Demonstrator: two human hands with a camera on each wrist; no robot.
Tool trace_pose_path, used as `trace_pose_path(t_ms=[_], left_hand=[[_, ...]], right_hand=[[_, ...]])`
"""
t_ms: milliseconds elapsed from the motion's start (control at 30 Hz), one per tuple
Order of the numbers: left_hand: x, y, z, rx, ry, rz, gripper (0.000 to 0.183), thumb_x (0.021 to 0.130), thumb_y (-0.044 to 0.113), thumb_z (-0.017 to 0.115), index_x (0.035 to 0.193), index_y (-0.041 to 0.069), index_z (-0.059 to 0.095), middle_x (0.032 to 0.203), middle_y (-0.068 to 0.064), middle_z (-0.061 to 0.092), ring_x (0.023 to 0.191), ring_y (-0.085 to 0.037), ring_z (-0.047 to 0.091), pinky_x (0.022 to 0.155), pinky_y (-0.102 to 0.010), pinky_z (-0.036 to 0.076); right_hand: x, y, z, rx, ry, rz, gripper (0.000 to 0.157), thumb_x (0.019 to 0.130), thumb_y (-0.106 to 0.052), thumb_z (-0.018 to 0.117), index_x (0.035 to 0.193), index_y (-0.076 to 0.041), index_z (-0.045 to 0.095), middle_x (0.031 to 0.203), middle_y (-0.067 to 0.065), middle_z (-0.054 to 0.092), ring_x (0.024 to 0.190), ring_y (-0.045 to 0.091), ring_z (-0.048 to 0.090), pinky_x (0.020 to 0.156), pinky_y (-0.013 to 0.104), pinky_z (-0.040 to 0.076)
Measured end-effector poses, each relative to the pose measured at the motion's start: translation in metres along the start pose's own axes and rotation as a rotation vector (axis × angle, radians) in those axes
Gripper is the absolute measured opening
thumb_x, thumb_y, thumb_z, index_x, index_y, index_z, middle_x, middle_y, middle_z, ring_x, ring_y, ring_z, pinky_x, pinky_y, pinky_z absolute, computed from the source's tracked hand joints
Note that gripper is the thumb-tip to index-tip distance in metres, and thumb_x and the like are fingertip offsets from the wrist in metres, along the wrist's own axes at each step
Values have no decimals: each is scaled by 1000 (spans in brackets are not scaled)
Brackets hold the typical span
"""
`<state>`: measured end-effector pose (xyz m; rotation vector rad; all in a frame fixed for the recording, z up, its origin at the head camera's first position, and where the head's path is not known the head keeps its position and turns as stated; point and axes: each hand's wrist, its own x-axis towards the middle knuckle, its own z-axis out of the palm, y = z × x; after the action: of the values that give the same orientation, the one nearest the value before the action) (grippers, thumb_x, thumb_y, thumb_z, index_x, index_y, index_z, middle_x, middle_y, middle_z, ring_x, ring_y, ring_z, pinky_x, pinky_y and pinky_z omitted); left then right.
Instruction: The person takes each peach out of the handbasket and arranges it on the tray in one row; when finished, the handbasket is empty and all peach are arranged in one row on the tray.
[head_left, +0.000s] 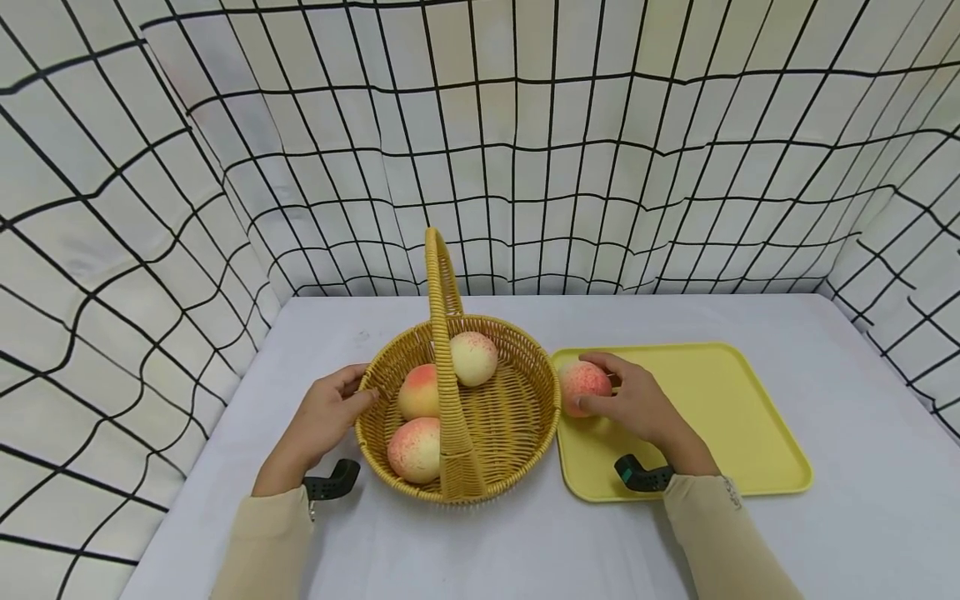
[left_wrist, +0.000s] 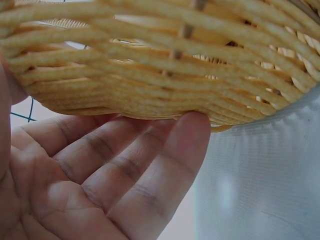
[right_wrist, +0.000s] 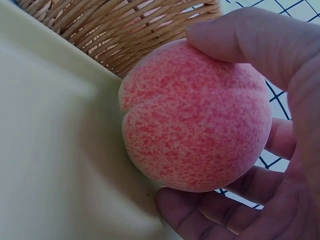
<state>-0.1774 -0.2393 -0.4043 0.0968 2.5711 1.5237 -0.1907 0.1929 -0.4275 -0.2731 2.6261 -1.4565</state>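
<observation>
1. One round peach [head_left: 583, 389] draws my eye first: densely speckled in coral pink, paler toward its left side, with a soft crease showing in the right wrist view.
2. It sits at the left end of the yellow tray [head_left: 705, 417], just beside the basket [head_left: 517, 417]; I can't fairly tell whether it rests on the tray or is slightly raised.
3. The right hand [head_left: 637, 400] holds that fruit, thumb on one side and bent fingers round the other.
4. Three more fruits lie inside the woven, honey-coloured basket: a cream far peach [head_left: 476, 357] with fine pink flecks, a yellow middle peach [head_left: 420, 396] blushing orange-red on top, and a near peach [head_left: 414, 451] speckled pink over cream.
5. The arched handle [head_left: 444, 358] stands upright, partly hiding these fruits from the head view.
6. At the basket's left side, the left hand [head_left: 322, 421] grips the rim, thumb over it and fingers against the outside.
</observation>
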Motion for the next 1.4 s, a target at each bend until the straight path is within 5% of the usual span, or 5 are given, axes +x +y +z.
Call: trace_pose_path(t_ms=[1400], left_hand=[[-3, 5, 1, 8, -12, 12, 49, 106, 14, 54, 151, -6, 47, 141, -27, 60, 119, -33, 66, 85, -23, 57]], right_hand=[[0, 0, -2, -28, -102, -19, 67, 89, -31, 80, 147, -9, 57, 121, 10, 70, 105, 28, 61, 83, 38, 53]])
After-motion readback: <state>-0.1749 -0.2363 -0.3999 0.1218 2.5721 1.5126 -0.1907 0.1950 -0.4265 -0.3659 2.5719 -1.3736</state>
